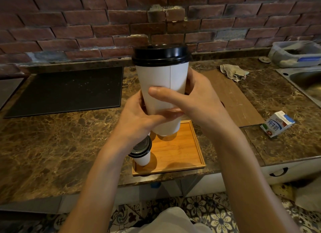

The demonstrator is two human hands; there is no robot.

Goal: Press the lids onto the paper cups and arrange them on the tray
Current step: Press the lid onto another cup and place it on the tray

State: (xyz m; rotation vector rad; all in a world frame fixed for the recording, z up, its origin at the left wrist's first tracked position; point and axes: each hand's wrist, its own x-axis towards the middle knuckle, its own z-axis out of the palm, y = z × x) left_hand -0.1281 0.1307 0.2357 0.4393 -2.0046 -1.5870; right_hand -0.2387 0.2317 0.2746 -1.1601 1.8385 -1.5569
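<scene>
Forearms come up from the bottom edge, with left hand (137,120) and right hand (198,97) both wrapped around a tall white paper cup (162,83), black lid (160,56) on, held up over the wooden tray (182,154). Fingers on the cup's far side are hidden, and the cup blocks the tray's back edge. One smaller lidded cup (143,157) stands in the tray's near-left corner, partly tucked behind the left wrist; the sink (305,83) gets cut off at right.

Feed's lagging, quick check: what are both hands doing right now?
Left hand: grips the lower part of the tall paper cup, lid on.
Right hand: grips the same cup, thumb across its front.
</scene>
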